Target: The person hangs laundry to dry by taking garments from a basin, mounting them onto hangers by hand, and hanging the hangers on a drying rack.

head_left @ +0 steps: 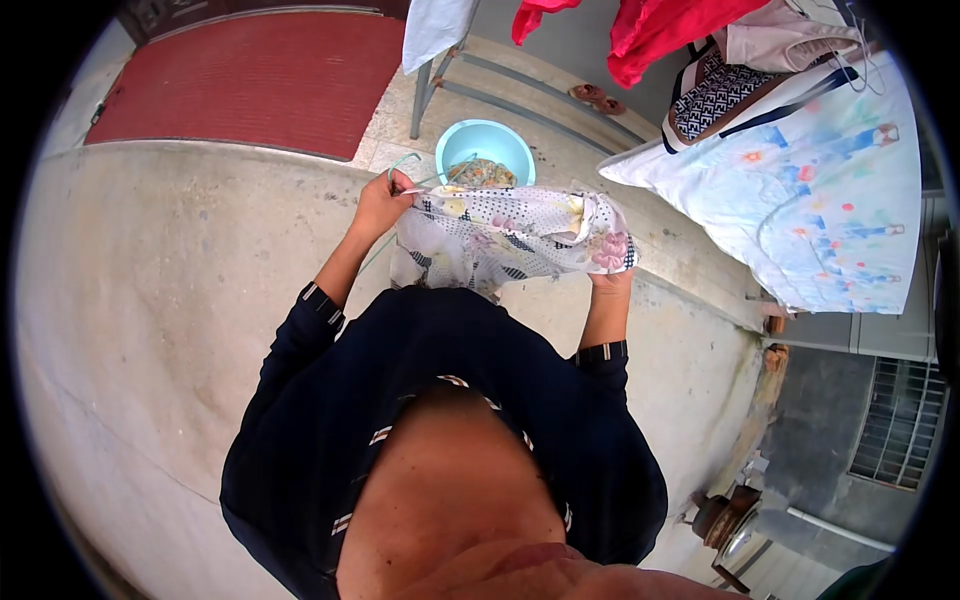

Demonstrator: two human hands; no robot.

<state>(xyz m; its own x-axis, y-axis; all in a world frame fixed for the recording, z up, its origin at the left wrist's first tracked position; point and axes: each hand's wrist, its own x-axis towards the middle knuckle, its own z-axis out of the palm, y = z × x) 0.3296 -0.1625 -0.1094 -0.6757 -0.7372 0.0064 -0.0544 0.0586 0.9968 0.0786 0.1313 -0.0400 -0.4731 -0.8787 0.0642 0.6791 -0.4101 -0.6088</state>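
Observation:
A white garment [510, 232] with flowers and dots is stretched between my two hands, above the ground. My left hand [384, 203] is closed at its left end, where a thin green hanger [402, 163] also shows by the fingers. Over at the right end, my right hand [612, 280] is under or inside the cloth, which covers its fingers. Just beyond the garment stands a light blue basin [486, 135] with patterned cloth [482, 173] in it.
A metal rack [540, 97] stands beyond the basin. Red clothes [665, 30] and a white printed cloth [800, 190] hang at the upper right. Brown shoes [597, 98] lie behind the rack. A red mat [255, 80] lies at the upper left. A raised step edge crosses the floor.

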